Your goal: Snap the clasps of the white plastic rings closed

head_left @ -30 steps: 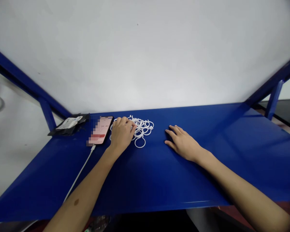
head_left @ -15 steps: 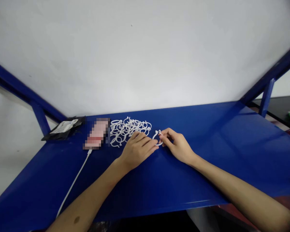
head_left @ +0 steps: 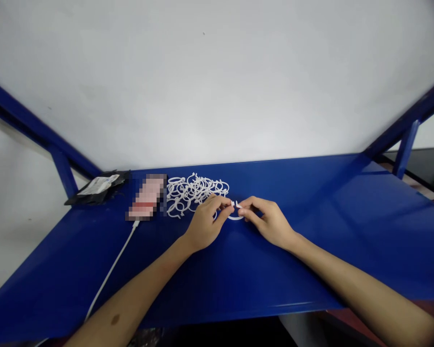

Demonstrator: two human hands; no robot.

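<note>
A single white plastic ring (head_left: 236, 218) with a gap between its two ends is held up between my hands. My left hand (head_left: 207, 222) pinches one end of it between thumb and fingers. The opposite end is in the closed thumb and fingertips of my right hand (head_left: 270, 220). The two ends face each other, slightly apart, and the curved part hangs below toward the table. Just behind my left hand lies a tangled heap of similar white rings (head_left: 181, 191), partly hidden by that hand.
A phone-like device (head_left: 148, 195), blurred out, lies left of the heap with a white cable (head_left: 113, 270) running toward me. Farther left is a black plastic package (head_left: 98, 186) with a white label. The blue table (head_left: 311, 193) meets a white wall (head_left: 217, 86), with blue frame bars on both sides.
My left hand has turned and moved its grip from the ring's lower side up to one end. The ring's gap has turned to sit between my two hands. My right hand has stayed nearly in place.
</note>
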